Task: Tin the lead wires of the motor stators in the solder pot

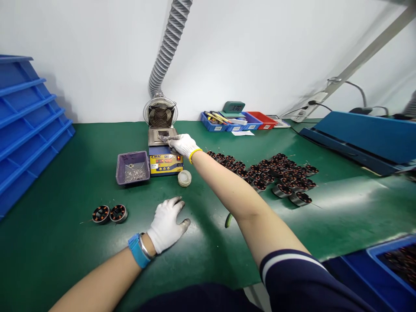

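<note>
Square pot (163, 134) on the heating unit (166, 164), near the far edge of the table; your right hand (177, 144) is at it, fingers pinched on a thin grey piece (162, 138), too small to identify. Your left hand (167, 225) lies on the table, fingers slightly spread, nothing held. Purple bin (120, 175) just left of the unit: silvery scraps inside. Round tub (184, 184) in front: pale contents, can't tell what. Two wound rings (109, 214) left of your left hand; big ring cluster (282, 177) beyond your right arm. Blue trays (209, 125) at the back hold pens; red tray (269, 126) beside them. Lower-right blue crate (364, 273): dark, coppery parts. Stacked blue crates (29, 117), left. Green table (201, 260), white wall (107, 56), grey hose (170, 43) above the pot.
</note>
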`<state>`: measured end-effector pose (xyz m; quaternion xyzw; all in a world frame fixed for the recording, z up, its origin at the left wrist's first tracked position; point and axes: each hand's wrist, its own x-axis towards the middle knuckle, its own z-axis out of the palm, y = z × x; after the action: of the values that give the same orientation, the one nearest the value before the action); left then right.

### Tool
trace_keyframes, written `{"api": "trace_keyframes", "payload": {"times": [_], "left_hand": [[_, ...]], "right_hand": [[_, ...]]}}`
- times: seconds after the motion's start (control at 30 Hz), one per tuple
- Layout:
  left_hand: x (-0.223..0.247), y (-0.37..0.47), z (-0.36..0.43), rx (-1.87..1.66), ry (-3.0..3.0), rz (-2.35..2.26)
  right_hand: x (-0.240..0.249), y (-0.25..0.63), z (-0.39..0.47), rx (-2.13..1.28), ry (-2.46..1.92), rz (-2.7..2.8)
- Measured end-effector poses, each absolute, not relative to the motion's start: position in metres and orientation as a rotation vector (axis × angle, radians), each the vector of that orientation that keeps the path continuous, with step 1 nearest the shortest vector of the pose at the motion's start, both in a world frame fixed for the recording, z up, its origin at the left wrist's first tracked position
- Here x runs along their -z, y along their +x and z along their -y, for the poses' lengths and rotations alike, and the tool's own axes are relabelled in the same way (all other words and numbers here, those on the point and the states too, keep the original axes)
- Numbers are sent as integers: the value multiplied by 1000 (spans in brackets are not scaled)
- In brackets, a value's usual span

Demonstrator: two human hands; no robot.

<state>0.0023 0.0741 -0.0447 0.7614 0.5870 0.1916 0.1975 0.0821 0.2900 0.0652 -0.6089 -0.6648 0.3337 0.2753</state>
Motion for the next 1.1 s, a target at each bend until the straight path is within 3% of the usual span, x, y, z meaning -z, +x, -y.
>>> {"api": "trace_keyframes", "payload": {"times": [0.2, 0.37, 0.43, 0.83, 1.1], "left_hand": [[53, 1, -74, -575, 2167, -1609], [52, -2, -74, -558, 2155, -1605], [51, -2, -74, -552, 2151, -1606], [56, 0, -76, -599, 2143, -1604], [57, 1, -77, -611, 2149, -1613]], "right_hand": [[-67, 72, -259, -918, -1502, 2055], [-54, 40, -217, -242, -1377, 2637], [-52, 35, -208, -145, -1385, 2677], [-136, 59, -318, -220, -1557, 2225], [-124, 26, -341, -266, -1579, 2237]]}}
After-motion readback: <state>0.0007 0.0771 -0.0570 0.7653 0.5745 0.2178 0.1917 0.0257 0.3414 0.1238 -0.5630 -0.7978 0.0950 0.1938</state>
